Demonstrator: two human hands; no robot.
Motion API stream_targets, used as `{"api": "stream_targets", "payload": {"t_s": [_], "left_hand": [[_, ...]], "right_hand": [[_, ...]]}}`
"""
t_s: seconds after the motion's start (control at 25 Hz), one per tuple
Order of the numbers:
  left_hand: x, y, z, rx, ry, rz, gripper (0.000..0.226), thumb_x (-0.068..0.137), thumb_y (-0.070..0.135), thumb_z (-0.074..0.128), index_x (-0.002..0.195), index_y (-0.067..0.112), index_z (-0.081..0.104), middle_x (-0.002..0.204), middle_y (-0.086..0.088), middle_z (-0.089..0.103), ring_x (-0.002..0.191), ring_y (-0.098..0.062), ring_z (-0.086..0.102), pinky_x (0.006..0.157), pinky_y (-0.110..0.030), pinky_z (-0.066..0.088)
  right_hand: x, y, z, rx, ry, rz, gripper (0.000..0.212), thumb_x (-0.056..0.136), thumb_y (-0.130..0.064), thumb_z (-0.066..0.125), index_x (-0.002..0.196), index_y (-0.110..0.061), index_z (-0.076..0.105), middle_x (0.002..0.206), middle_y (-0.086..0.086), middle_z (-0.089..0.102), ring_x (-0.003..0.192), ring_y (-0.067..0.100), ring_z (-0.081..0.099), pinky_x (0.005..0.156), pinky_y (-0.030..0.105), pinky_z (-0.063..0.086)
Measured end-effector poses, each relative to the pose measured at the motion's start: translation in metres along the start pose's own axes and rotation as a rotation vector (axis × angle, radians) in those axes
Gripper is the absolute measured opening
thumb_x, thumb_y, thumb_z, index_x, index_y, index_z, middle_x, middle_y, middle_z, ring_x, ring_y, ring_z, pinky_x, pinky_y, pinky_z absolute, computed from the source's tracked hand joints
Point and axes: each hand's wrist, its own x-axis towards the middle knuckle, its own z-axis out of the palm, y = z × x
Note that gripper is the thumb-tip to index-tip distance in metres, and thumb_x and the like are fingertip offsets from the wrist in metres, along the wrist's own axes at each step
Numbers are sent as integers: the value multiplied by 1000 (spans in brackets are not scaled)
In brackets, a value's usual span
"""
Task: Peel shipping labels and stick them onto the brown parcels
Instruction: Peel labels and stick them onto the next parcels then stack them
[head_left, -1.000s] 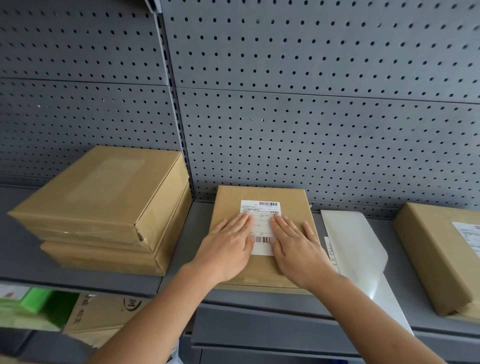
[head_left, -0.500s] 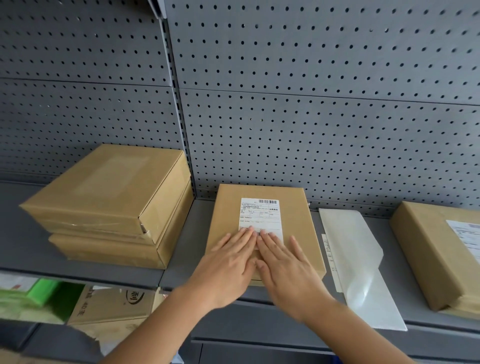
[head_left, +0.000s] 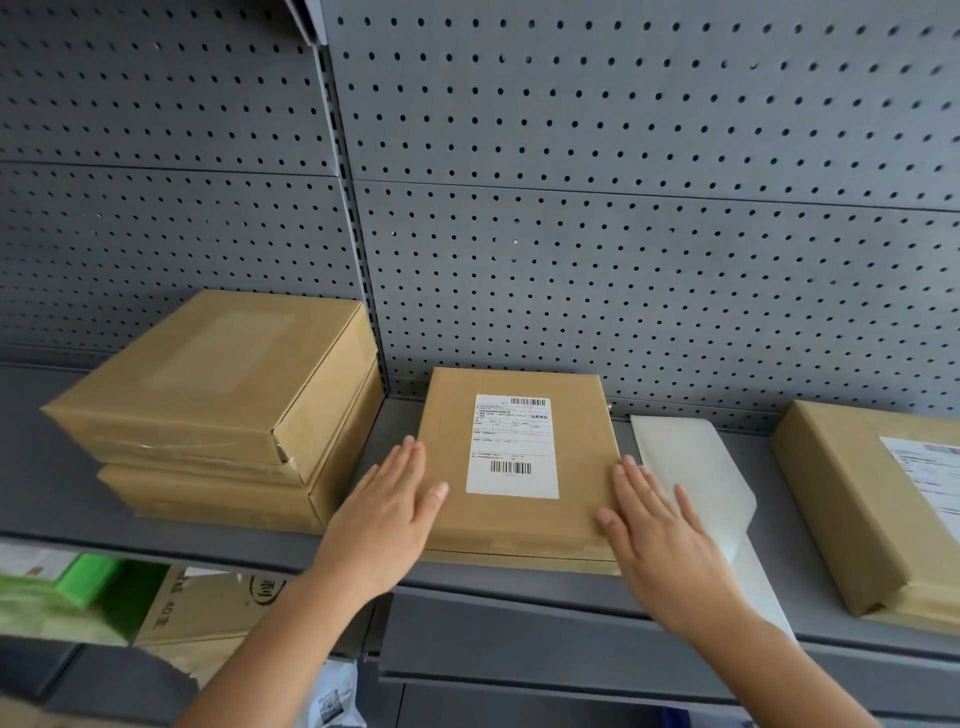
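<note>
On the grey shelf (head_left: 31, 467) lie a parcel stack (head_left: 208, 395), middle parcel (head_left: 519, 519), backing sheet (head_left: 691, 467) and right parcel (head_left: 852, 509).

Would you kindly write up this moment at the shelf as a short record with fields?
Middle parcel: lies flat on the grey shelf
Label: white, stuck flat on that parcel's top, uncovered
Left hand: open, fingers straight, at the parcel's left edge
Right hand: open, fingers straight, at the parcel's right edge
Backing sheet: glossy white, right of the parcel, partly behind the right hand
Stacked parcels: two at left, no label visible
Far-right parcel: already carries a label
</note>
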Motion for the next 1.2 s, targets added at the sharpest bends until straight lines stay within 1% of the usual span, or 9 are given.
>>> {"api": "stream_targets", "payload": {"t_s": [0.12, 0.24, 0.32, 0.4, 0.48, 0.56, 0.72, 1.04, 1.2], "left_hand": [[9, -8, -2, -447, -17, -207, 81, 98, 69, 21, 163, 25, 2, 170, 8, 1, 156, -10, 7, 124, -34, 10], [25, -5, 0, -911, -71, -398, 83, 93, 73, 39, 162, 33, 14, 165, 9, 29, 152, -18, 27, 121, -40, 22], [32, -2, 4, -1107, -125, -434, 83, 86, 74, 53, 157, 37, 32, 156, 11, 46, 143, -16, 43, 121, -40, 28], [36, 0, 8, -1240, -156, -412, 68, 83, 67, 63, 143, 38, 53, 133, 13, 68, 125, -14, 60, 116, -42, 39], [37, 3, 10, -1287, -133, -407, 48, 92, 51, 66, 137, 35, 59, 118, 12, 76, 116, -15, 66, 108, -42, 46], [35, 8, 11, -1315, -104, -412, 38, 96, 42, 65, 133, 34, 61, 114, 10, 78, 112, -16, 68, 100, -39, 51], [28, 30, 2, -1318, -55, -379, 33, 96, 41, 65, 129, 38, 63, 116, 12, 77, 112, -14, 69, 101, -40, 50], [42, 150, -33, -1343, -97, -110, 33, 95, 43, 65, 128, 46, 63, 119, 23, 73, 118, -8, 66, 110, -41, 44], [53, 233, -35, -1358, -175, 30, 30, 98, 39, 62, 128, 41, 63, 117, 21, 74, 112, -5, 68, 97, -31, 50]], "right_hand": [[4, 10, -10, 273, -46, 160, 74, 100, -58, 19, 161, -17, 7, 169, -3, 4, 155, 11, 1, 123, 29, 3], [16, 6, -16, 684, -115, 299, 76, 100, -58, 37, 161, -23, 8, 168, -7, 11, 154, 15, 14, 122, 37, 18], [29, 1, -10, 872, -148, 362, 82, 97, -62, 44, 161, -25, 10, 165, -8, 22, 151, 18, 25, 120, 40, 27], [39, -4, -3, 988, -163, 399, 82, 92, -63, 51, 158, -24, 23, 154, -10, 42, 140, 19, 44, 109, 35, 40], [43, -7, 0, 1084, -163, 419, 58, 92, -55, 58, 142, -27, 48, 129, -10, 65, 115, 16, 63, 92, 34, 53], [43, -8, -2, 1164, -170, 417, 37, 95, -44, 62, 129, -29, 56, 113, -8, 72, 103, 15, 69, 85, 33, 55], [34, 7, -17, 1226, -162, 395, 35, 94, -42, 63, 127, -30, 59, 111, -8, 76, 103, 16, 71, 97, 40, 54], [-10, 94, -111, 1193, 137, 429, 39, 86, -49, 69, 122, -37, 60, 111, -6, 76, 103, 22, 72, 97, 46, 54], [-42, 155, -161, 1139, 288, 451, 43, 87, -44, 70, 126, -28, 61, 114, -3, 75, 105, 22, 70, 99, 44, 53]]}}
